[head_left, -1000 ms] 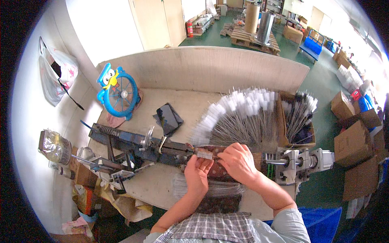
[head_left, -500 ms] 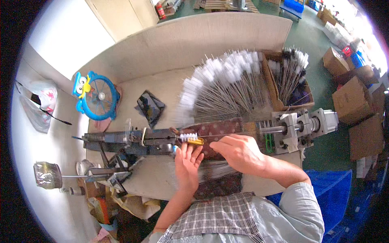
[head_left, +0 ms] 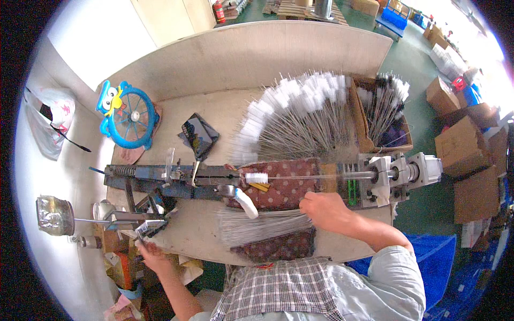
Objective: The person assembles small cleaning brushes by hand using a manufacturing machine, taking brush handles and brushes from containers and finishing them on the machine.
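A white bristle brush (head_left: 256, 178) on a thin straight wire (head_left: 305, 177) stretches between the bench machine's long dark rail (head_left: 206, 179) and the metal spindle (head_left: 358, 175) at right. My left hand (head_left: 154, 257) is down at the lower left, its fingers closed on the end of a machine lever (head_left: 141, 239). My right hand (head_left: 327, 212) is closed, fingertips pinched at the right end of a bundle of bare wires (head_left: 267, 224); what they hold is hidden. Just under the brush lies a yellow piece (head_left: 261, 186) on the dotted brown cloth (head_left: 292, 195).
Finished white brushes (head_left: 305, 107) fan out behind the machine, beside a cardboard box (head_left: 361, 115) of more brushes. A blue toy-shaped fan (head_left: 131, 117) and a black plastic bag (head_left: 199, 136) are at the back left. A blue bin (head_left: 428, 262) stands at right.
My left hand has left the brush and moved down-left to the lever. My right hand has lowered from the wire to the bundle. The brush now looks evenly round, its bristles blurred.
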`<action>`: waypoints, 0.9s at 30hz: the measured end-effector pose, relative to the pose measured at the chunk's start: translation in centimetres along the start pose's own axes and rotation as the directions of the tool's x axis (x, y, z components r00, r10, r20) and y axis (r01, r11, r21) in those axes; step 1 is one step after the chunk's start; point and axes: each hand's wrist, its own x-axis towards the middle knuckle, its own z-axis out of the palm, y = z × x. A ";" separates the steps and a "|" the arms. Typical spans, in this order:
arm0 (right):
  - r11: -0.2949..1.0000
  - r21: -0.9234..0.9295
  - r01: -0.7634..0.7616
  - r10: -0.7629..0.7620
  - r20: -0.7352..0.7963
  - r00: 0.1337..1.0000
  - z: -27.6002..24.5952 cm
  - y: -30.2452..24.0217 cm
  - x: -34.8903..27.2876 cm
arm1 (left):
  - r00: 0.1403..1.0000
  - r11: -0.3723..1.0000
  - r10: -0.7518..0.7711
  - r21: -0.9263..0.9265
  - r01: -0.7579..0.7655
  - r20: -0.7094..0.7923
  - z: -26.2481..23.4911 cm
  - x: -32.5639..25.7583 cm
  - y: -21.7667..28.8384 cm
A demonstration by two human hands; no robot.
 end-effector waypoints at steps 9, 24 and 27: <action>0.993 0.019 -0.118 0.118 -0.012 0.993 0.0 -0.2 -0.1 | 0.989 0.975 -0.114 -0.201 0.095 -0.089 2.3 -2.5 -0.7; 0.993 -0.030 -0.113 0.111 -0.056 0.992 0.7 -0.4 -1.8 | 0.493 0.804 -0.523 0.212 0.556 0.695 23.2 -21.2 2.2; 0.990 0.010 -0.139 0.140 -0.099 0.985 0.5 -0.1 -0.9 | 0.272 0.364 -0.405 -0.119 0.924 0.873 23.0 -23.3 10.3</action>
